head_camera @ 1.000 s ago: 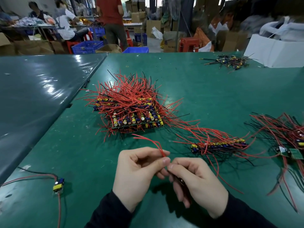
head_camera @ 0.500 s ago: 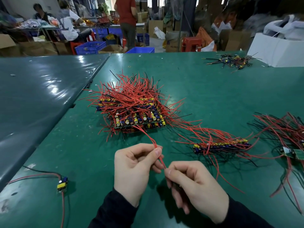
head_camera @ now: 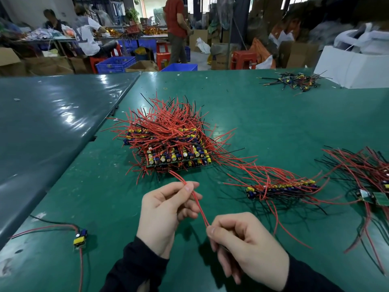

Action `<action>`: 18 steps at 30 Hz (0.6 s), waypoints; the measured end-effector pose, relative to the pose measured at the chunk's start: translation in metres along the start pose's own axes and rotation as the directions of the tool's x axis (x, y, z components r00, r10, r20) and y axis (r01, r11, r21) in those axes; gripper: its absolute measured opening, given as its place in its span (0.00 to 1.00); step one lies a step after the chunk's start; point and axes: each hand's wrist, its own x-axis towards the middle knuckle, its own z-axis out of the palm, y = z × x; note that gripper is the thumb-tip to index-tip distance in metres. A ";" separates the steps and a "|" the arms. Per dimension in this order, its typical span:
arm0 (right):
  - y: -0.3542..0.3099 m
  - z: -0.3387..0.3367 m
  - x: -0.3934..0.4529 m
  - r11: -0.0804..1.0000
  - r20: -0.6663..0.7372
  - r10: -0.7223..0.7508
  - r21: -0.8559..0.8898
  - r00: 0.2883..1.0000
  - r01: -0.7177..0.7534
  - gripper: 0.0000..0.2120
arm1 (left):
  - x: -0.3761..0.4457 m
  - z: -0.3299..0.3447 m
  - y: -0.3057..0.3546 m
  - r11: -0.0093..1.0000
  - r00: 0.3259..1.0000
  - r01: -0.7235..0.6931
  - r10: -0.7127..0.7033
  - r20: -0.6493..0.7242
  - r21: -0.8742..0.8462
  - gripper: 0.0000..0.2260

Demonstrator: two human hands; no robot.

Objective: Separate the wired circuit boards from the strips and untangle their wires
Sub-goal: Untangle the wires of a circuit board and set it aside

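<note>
Both hands are engaged on one pair of red wires (head_camera: 199,205), stretched taut between them. The left hand (head_camera: 166,216) pinches the pair between thumb and forefinger near its far end; the right hand (head_camera: 244,245) pinches it at the near end, remaining fingers curled under. A board may sit inside the right fist — it cannot be seen.

The wires' far end runs toward the front edge of the large stack of boards (head_camera: 174,152), lying on the green surface (head_camera: 273,123) under a dense mat of red and black leads. A single strip of boards (head_camera: 282,188) lies to the right, its leads fanned out, some reaching the stack. One separated board (head_camera: 80,239) lies well apart at the left; another tangle (head_camera: 368,173) sits at the right edge.

Risks, as judged:
- If the free end is caught under the stack's leads, further pulling could drag or topple the stack (it appears loosely piled).
- Tension concentrated at a solder joint could tear a lead off its board — the likeliest defect.
- Neighbouring leads may be drawn along and tighten the snarl.
- The pinch may slip on smooth insulation.
</note>
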 end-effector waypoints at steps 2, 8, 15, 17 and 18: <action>0.000 0.002 0.000 0.999 -0.008 0.006 -0.032 1.000 -0.006 0.14 | 0.001 -0.001 0.001 1.000 1.000 0.001 -0.001 -0.008 -0.006 0.06; 0.000 0.003 -0.001 0.997 -0.010 -0.007 -0.083 1.000 0.006 0.13 | 0.002 -0.002 0.001 0.995 1.000 0.002 -0.002 -0.007 0.103 0.07; 0.001 0.004 -0.003 0.995 -0.002 -0.012 -0.098 1.000 0.012 0.13 | 0.003 -0.004 0.001 0.986 0.995 -0.077 0.085 -0.046 0.150 0.07; 0.000 0.005 -0.003 0.995 0.006 -0.012 -0.099 1.000 0.012 0.13 | 0.003 -0.004 0.002 0.982 0.995 -0.082 0.090 -0.044 0.170 0.07; 0.000 0.005 -0.004 0.995 0.012 -0.008 -0.099 1.000 0.009 0.13 | 0.004 -0.005 0.003 0.981 0.995 -0.084 0.093 -0.047 0.173 0.06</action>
